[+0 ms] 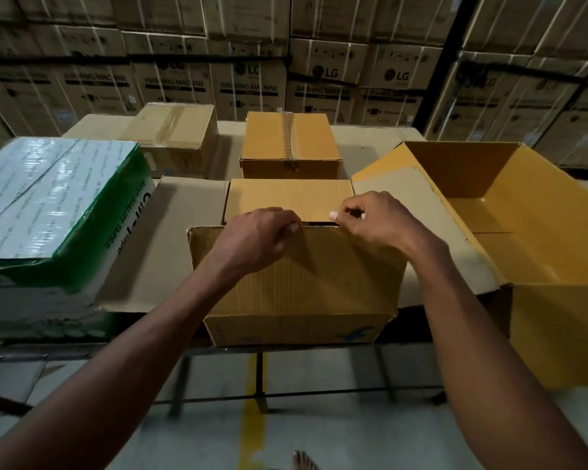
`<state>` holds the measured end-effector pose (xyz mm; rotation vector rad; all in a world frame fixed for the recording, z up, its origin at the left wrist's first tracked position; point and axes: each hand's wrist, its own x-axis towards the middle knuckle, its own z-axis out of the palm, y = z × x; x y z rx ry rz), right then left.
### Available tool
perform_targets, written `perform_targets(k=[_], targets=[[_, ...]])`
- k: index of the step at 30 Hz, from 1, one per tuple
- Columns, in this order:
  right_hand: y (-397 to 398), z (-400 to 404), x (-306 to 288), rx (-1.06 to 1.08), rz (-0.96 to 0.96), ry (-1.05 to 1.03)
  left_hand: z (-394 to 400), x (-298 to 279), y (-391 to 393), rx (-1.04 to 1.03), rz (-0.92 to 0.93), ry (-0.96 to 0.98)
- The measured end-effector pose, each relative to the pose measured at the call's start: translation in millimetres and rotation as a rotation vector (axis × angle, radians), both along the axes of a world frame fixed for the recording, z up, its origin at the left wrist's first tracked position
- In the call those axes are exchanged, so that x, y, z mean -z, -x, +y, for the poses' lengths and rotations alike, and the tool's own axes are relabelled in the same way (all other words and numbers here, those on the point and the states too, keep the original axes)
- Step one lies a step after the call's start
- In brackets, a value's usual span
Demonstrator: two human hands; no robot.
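Note:
A brown cardboard box sits at the near edge of the table, right in front of me. Its near flap is folded down and its far flap lies almost flat, with a narrow dark gap between the two. My left hand grips the free edge of the near flap with curled fingers. My right hand pinches the same edge a little further right, thumb and fingertips bent over it.
A green and white carton of tapes stands at the left. A large open yellow-brown box sits at the right. Two taped boxes stand further back on the table. Stacked washing-machine cartons form the back wall.

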<state>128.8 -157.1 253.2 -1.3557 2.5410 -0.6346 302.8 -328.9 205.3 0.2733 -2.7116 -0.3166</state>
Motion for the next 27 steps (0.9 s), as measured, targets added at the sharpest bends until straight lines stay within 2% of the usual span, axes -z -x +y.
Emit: perform_targets(k=[9, 15, 18, 22, 27], targets=[[-50, 50, -16, -0.045, -0.219, -0.227, 57, -31, -72, 0.029, -0.284, -0.116], [-67, 83, -6, -0.008, -0.327, -0.327, 64, -26, -96, 0.140, -0.550, -0.346], [-75, 86, 11, 0.009, -0.343, -0.358, 60, 3, -95, 0.102, -0.653, -0.320], [-85, 76, 56, 0.002, -0.329, -0.393, 55, 63, -82, 0.073, -0.619, -0.221], [-92, 57, 121, 0.045, -0.362, -0.369, 50, 117, -81, 0.061, -0.607, -0.342]])
